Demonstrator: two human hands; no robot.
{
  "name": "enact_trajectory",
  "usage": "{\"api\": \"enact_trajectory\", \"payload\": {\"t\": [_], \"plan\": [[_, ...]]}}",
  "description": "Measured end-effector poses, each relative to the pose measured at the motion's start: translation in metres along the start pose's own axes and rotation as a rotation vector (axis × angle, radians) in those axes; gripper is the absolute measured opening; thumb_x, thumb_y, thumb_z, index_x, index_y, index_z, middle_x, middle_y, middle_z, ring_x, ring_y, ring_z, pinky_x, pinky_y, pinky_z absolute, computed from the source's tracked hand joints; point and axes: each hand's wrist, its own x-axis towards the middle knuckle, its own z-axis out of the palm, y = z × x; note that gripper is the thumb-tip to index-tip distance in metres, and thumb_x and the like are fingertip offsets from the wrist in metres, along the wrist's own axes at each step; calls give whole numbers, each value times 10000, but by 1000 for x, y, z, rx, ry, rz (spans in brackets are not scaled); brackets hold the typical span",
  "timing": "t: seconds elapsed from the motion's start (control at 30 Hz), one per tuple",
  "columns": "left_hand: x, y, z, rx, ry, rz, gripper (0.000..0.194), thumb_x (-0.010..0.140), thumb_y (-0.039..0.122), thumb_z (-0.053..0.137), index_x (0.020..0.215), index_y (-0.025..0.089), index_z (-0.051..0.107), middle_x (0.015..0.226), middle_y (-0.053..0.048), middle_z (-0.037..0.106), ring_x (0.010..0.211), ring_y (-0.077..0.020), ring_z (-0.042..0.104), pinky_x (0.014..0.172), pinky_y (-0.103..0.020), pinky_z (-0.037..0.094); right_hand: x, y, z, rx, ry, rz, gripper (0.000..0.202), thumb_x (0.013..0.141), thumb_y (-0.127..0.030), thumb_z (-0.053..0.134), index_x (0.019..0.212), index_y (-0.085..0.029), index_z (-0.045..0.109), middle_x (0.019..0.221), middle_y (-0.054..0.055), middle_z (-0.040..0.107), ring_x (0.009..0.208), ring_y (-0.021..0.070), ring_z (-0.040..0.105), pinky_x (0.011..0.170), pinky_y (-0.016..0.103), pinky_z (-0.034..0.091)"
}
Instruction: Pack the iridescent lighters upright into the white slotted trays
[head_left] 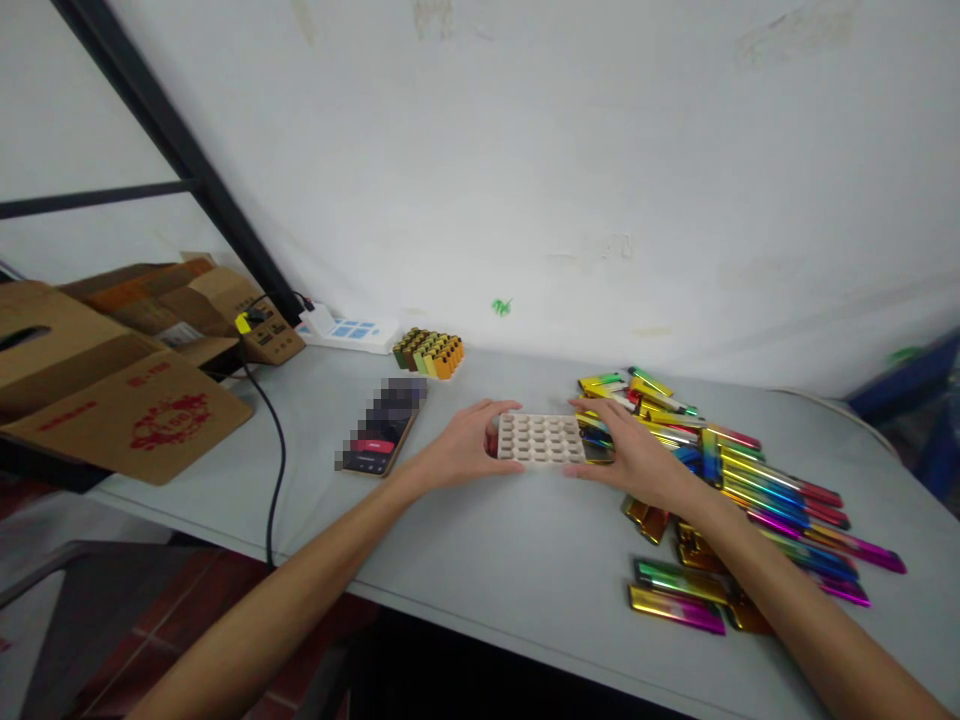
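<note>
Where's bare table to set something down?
Two patches: table in front of the white tray, between left forearm and shiny packs; and behind the tray, between the block of coloured pieces and the packs, up to the wall. Crowded: right side, packs; back left, phone, power strip, cardboard box.

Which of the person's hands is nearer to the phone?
Left. The left hand is just to the right of the phone, at the near end of the white tray; the right hand is farther right, at the tray's opposite end.
</note>
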Motion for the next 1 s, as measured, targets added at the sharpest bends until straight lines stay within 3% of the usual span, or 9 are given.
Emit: {"api": "enact_trajectory", "payload": {"t": [0.1,0.17,0.23,0.3,0.4,0.6,0.73,1.0], "plan": [[-1,1,2,18,11,0,827,728,434,869,1446,165,559,1119,-100,705,871,-236,677,854,-366,569,-1,-10,-6,182,116,130,424,949,-623,607,1096,-225,612,1060,89,688,966,258,657,821,385,550],[-1,2,2,35,12,5,825,734,419,865,1452,161,552,1114,-99,707,899,-244,679,889,-374,563,-1,-15,-6,400,150,239,436,1010,-646,475,928,-229,570,755,3,571,672,172,549,593,285,459],[-1,3,2,36,14,-2,831,733,416,864,1454,150,548,1094,-94,707,873,-237,681,897,-377,560,-1,-19,-4,635,146,327,483,992,-689,475,839,-233,521,629,-56,401,524,122,377,468,244,310],[-1,3,2,30,20,-8,841,727,424,867,1454,146,546,1082,-87,706,829,-223,679,892,-377,562,-2,-24,-1,806,128,395,513,943,-717,544,788,-230,500,608,-76,320,488,99,284,438,234,222],[-1,3,4,25,27,-13,855,721,439,870,1456,146,546,1057,-78,709,824,-227,684,889,-378,560,-4,-32,1,964,85,448,535,903,-714,607,737,-214,512,596,-79,294,487,87,242,445,232,185],[-1,3,5,37,22,-20,873,722,446,871,1464,128,538,1064,-93,714,870,-243,690,917,-388,553,-6,-43,0,1230,-29,509,570,908,-699,535,625,-210,457,547,-86,228,480,85,135,449,247,134],[0,2,5,49,34,0,844,728,445,866,1454,155,547,1116,-101,709,927,-256,692,936,-392,550,-5,-45,4,1213,-14,531,523,918,-598,499,571,-226,382,532,-81,213,476,92,114,434,252,111],[0,1,5,45,38,7,838,735,456,857,1456,168,542,1070,-86,720,961,-266,693,940,-391,547,-6,-46,11,1156,102,576,443,907,-526,475,588,-237,372,549,-81,217,471,95,122,416,239,115]]}}
